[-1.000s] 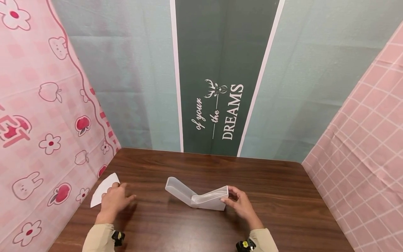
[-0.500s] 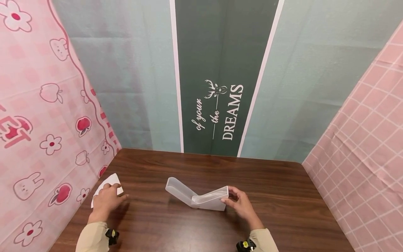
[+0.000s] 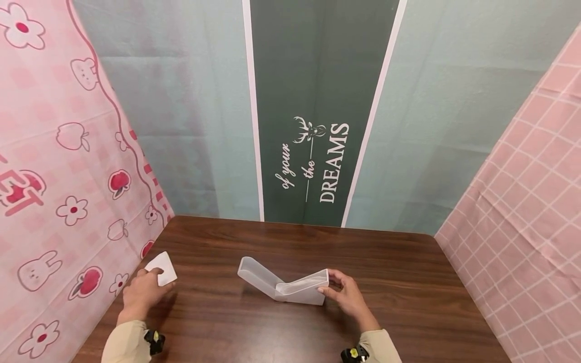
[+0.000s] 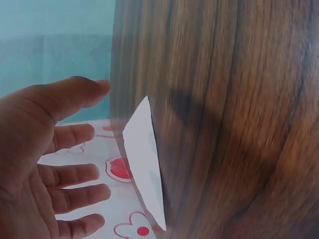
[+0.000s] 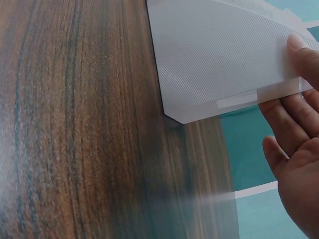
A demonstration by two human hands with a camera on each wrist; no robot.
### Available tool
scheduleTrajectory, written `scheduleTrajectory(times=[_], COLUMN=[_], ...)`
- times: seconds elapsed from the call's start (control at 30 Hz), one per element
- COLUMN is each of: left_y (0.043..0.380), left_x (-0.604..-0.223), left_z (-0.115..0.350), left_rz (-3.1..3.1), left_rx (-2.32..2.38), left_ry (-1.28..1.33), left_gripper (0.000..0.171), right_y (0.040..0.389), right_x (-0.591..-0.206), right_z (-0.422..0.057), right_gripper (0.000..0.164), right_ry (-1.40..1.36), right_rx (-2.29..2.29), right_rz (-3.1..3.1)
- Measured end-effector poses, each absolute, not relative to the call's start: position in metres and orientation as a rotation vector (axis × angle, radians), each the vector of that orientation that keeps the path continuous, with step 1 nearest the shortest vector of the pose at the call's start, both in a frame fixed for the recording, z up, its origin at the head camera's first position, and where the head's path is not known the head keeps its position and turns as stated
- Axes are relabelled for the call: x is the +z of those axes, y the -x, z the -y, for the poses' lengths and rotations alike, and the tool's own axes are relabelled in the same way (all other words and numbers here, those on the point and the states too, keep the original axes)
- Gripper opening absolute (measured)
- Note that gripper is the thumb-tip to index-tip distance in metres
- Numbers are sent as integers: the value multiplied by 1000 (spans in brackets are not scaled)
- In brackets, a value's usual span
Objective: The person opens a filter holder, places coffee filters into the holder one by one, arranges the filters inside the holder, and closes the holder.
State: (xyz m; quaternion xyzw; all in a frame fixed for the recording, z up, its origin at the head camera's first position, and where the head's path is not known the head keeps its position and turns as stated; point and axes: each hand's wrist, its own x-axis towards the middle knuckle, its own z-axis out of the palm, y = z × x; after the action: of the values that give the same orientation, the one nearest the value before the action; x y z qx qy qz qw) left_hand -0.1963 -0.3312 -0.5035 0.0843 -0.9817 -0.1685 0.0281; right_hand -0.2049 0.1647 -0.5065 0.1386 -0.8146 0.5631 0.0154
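A translucent white plastic case (image 3: 299, 293) stands mid-table with its hinged lid (image 3: 260, 277) swung out to the left. My right hand (image 3: 348, 297) pinches the case's right end, thumb on the near face and fingers behind, as the right wrist view of the ribbed case (image 5: 224, 59) also shows. White sheets seem to lie inside the case. On the left lies a fan-shaped white paper (image 3: 165, 267), like a coffee filter. My left hand (image 3: 141, 296) hovers over its near part and hides it. In the left wrist view the left hand (image 4: 30, 159) has loosely extended fingers, apart from the paper (image 4: 144, 164).
The brown wooden table (image 3: 272, 333) ends at a back edge against a green and teal curtain (image 3: 304, 75). A pink patterned cloth (image 3: 54, 166) hangs along the left side, and a pink checked cloth (image 3: 513, 217) along the right.
My left hand has moved left and slightly toward me across the white paper, uncovering its right end and covering its left part. The right hand and case have stayed in place.
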Motion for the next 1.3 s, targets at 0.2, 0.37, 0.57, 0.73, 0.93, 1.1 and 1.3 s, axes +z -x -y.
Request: scheduleTrajectory(times=[0.2, 0.37, 0.57, 0.73, 0.93, 1.1, 1.3], left_y=[194, 192, 192, 193, 196, 197, 203], left_x=[-503, -503, -503, -504, -504, -507, -510], left_z=[341, 350, 357, 359, 364, 367, 370], left_rz=[3012, 3007, 3005, 3014, 3044, 3072, 3078], left_rx=[-546, -573, -599, -648, -714, -738, -769], left_ry=[-279, -296, -360, -406, -452, -483, -474], left_gripper=[56, 58, 59, 60, 64, 70, 70], right_y=[216, 219, 220, 216, 206, 203, 204], right_x=[-532, -537, -538, -530, -506, -500, -500], right_z=[-172, -174, -175, -171, -165, -164, -165], right_gripper=[35, 37, 37, 35, 35, 34, 35], right_ry=[-500, -512, -508, -506, -492, -482, -492], right_rx=[1714, 1753, 1757, 1720, 1734, 1738, 1761], right_rz=[2504, 2489, 2496, 2511, 2535, 2554, 2532])
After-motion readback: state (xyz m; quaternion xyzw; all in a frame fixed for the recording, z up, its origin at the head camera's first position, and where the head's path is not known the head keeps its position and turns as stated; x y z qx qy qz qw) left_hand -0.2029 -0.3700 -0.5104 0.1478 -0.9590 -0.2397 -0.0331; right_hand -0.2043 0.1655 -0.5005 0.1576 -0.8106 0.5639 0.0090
